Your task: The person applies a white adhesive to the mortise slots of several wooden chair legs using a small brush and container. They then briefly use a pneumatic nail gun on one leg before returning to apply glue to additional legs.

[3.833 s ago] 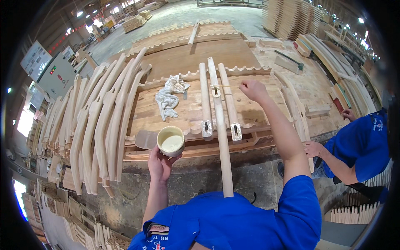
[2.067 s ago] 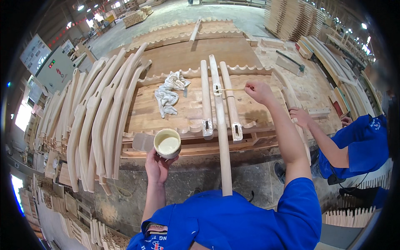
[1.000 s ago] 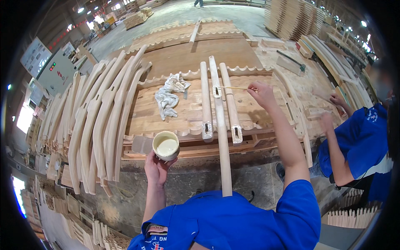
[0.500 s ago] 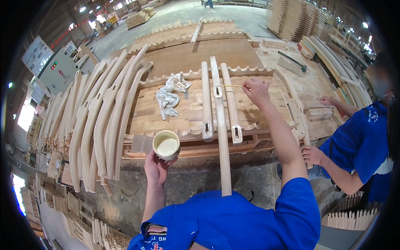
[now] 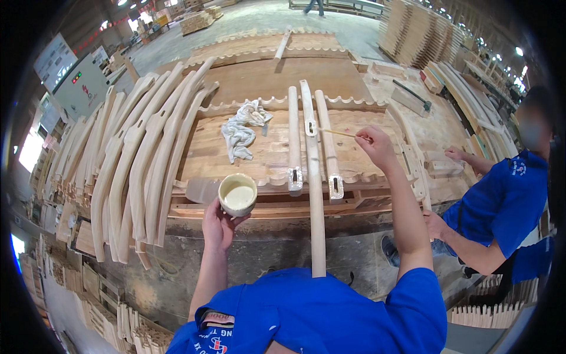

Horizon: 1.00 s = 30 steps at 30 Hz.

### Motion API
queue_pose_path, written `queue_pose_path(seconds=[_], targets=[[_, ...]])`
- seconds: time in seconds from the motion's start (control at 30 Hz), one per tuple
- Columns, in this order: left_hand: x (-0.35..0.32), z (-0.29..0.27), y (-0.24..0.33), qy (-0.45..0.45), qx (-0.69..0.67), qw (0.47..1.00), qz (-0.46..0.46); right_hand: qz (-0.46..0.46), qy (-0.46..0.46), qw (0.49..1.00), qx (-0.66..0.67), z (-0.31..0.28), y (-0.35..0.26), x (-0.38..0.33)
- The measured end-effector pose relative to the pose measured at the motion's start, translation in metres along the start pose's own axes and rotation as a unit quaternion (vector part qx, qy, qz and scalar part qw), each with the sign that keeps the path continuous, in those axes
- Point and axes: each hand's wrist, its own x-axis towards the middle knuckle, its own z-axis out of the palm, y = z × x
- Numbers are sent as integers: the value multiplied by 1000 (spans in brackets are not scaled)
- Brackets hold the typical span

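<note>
My left hand [image 5: 219, 230] is wrapped round a cup [image 5: 239, 211] of creamy, pale liquid, near the bench's front edge. In my right hand [image 5: 377, 147], a thin stick [image 5: 341, 133] is pinched between the fingers. Its tip is beside the slot in the middle wooden piece [image 5: 315, 177], at the slot's right edge; whether it touches cannot be made out. That long piece reaches from the bench toward my body. On either side of it lie a left wooden piece [image 5: 295, 133] and a right wooden piece [image 5: 328, 133], each with a slotted, whitish-edged end facing me.
Curved wooden parts [image 5: 144, 159] are piled at the left. A crumpled white rag [image 5: 240, 133] lies on the bench beside scalloped rails [image 5: 247, 107]. A hammer [image 5: 413, 96] rests at the far right. A co-worker in blue [image 5: 501, 206] stands close on my right.
My right hand has shifted right and slightly down, drawing the stick's tip from over the slot to its right edge. The cup remains in my left hand.
</note>
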Motion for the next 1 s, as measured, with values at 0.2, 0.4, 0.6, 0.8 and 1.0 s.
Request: queue_pose_path(seconds=[0.2, 0.4, 0.6, 0.8, 1.0], targets=[[78, 3, 31, -75, 133, 988, -13, 58, 6, 993, 104, -1, -61, -52], [184, 21, 54, -175, 239, 949, -105, 172, -11, 965, 196, 13, -139, -105], [246, 29, 26, -179, 319, 917, -161, 240, 15, 953, 187, 29, -188, -151], [309, -8, 90, -168, 274, 934, -154, 259, 49, 944, 200, 41, -211, -188], [300, 44, 53, -284, 263, 906, -172, 298, 72, 931, 199, 63, -223, -190]])
